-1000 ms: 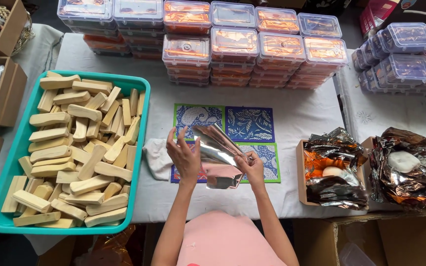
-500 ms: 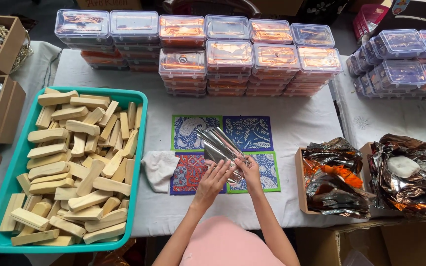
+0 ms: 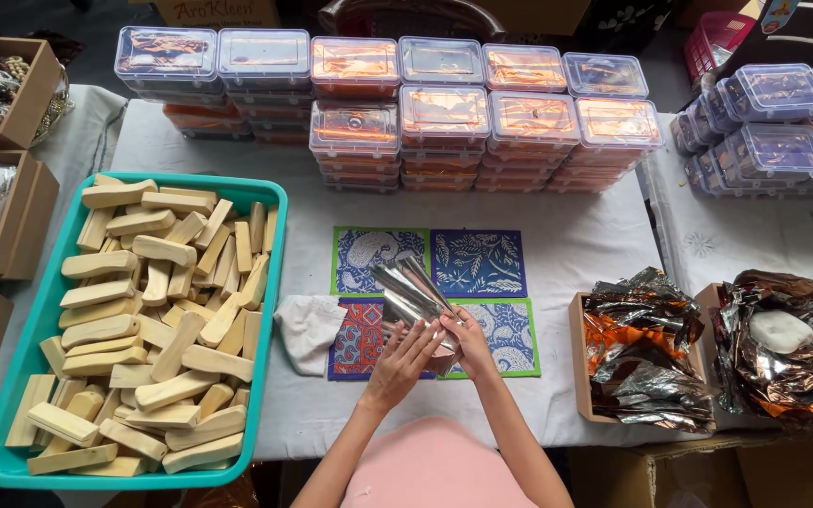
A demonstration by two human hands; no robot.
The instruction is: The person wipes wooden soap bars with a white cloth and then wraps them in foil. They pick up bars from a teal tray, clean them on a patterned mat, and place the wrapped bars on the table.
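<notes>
Both of my hands press on a long, shiny silver foil wrap (image 3: 409,290) that lies slanted over four patterned blue and red mats (image 3: 478,264) on the white table. My left hand (image 3: 400,363) lies flat against the wrap's near end with fingers stretched. My right hand (image 3: 467,341) grips the same end from the right side. What is inside the foil is hidden.
A teal tray (image 3: 273,221) full of pale wooden blocks fills the left. A white cloth (image 3: 309,328) lies beside the mats. Stacked clear lidded boxes (image 3: 444,113) line the back and right. Cardboard boxes with crumpled foil (image 3: 642,353) stand at right; more cartons at far left.
The foil was held up open between my hands; it is now folded into a narrow roll and pressed down on the mats, with both hands closed in on its near end.
</notes>
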